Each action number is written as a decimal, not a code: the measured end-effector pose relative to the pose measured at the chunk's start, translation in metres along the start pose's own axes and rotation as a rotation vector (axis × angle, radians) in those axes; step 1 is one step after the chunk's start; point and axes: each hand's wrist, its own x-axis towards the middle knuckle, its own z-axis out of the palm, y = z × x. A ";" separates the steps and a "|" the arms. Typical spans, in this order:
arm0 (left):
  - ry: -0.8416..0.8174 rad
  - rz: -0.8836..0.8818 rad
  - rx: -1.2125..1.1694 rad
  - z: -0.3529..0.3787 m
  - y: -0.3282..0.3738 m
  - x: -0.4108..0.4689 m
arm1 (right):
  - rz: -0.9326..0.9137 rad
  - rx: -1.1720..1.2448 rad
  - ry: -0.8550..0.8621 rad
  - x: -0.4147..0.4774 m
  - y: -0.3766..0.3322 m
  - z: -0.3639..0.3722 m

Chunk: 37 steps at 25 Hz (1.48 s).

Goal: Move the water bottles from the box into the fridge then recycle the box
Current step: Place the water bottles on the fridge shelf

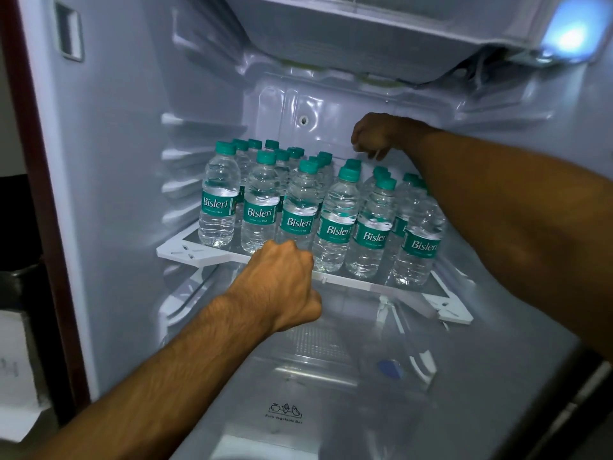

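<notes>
Several clear water bottles (335,224) with teal caps and Bisleri labels stand in rows on the glass fridge shelf (185,250). My left hand (282,280) is at the shelf's front edge, its fingers curled around that edge below the third bottle of the front row. My right hand (374,136) reaches over the bottles to the back of the fridge. Its fingers curl downward just above the rear caps, and I see nothing held in them. The box is out of view.
The fridge walls close in on both sides, and the freezer compartment (365,31) hangs low overhead. A lamp (570,38) glows at top right. Below the shelf lies the transparent vegetable box cover (285,413). The dark red fridge edge (36,180) runs down the left.
</notes>
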 end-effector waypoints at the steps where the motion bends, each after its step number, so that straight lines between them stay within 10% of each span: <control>1: -0.009 -0.008 -0.013 0.000 0.000 0.000 | -0.005 -0.059 0.053 -0.010 -0.005 -0.001; 10: -0.290 -0.050 -0.159 -0.020 -0.006 -0.012 | 0.143 0.183 0.340 -0.147 -0.092 0.012; 17: -0.042 -0.097 -0.179 -0.045 -0.030 -0.094 | -0.048 0.372 0.576 -0.293 -0.147 0.065; 25: -0.081 -0.337 -0.087 -0.072 -0.053 -0.260 | -0.497 0.301 0.340 -0.400 -0.211 0.174; 37: -0.634 -0.737 -0.020 -0.071 -0.077 -0.497 | -1.199 0.227 -0.114 -0.519 -0.318 0.271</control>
